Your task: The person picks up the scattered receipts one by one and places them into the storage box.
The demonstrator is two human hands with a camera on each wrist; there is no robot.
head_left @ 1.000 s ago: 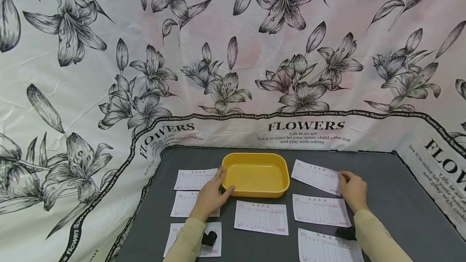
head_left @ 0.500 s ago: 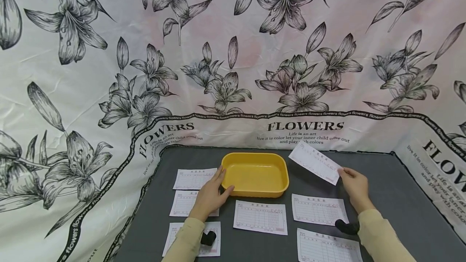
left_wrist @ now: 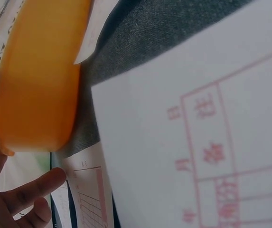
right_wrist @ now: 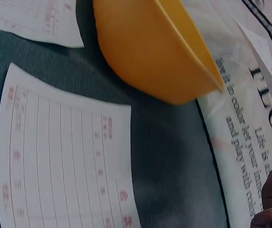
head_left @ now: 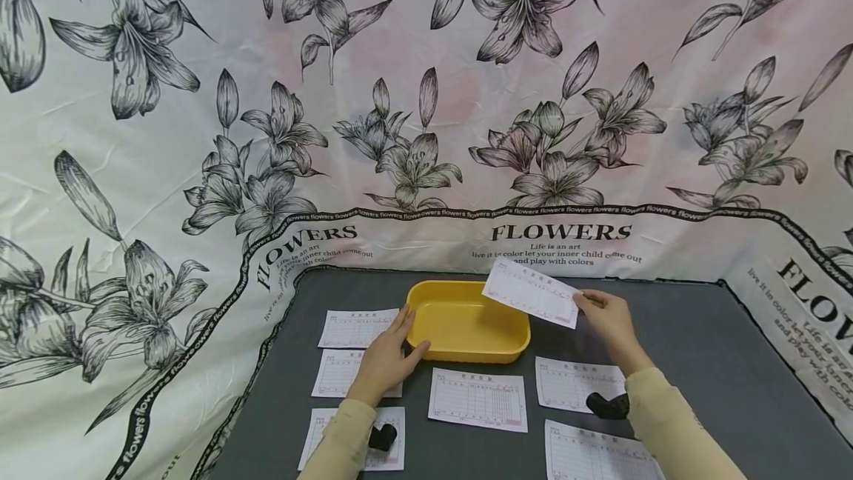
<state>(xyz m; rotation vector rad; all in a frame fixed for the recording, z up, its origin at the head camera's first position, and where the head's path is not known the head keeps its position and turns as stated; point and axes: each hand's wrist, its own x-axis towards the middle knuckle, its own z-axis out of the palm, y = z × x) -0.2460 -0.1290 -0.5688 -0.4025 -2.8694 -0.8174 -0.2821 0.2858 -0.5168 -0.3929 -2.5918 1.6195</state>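
Observation:
My right hand point(head_left: 606, 317) pinches the lower right corner of a printed receipt slip point(head_left: 532, 292), raised and tilted so that it overlaps the right rim of the yellow tray point(head_left: 421, 352). In the right wrist view, curled fingers point(right_wrist: 271, 190) stand at the edge of that slip. My left hand point(head_left: 385, 361) rests against the tray's left side with fingers spread and the thumb near its front corner. The left wrist view has the tray wall point(left_wrist: 36, 95) beside those fingers. Inside, the tray holds nothing that shows.
On the dark grey table point(head_left: 720, 361) lie more slips: a left column with a top slip point(head_left: 353, 327), one in front of the tray point(head_left: 477, 400), and two at right, including a middle slip point(head_left: 566, 384). A flower-printed sheet point(head_left: 426, 132) hangs behind.
The right hand has lifted the upper right slip off the table and carried it left, over the tray's right edge. The left hand stays at the tray's left side.

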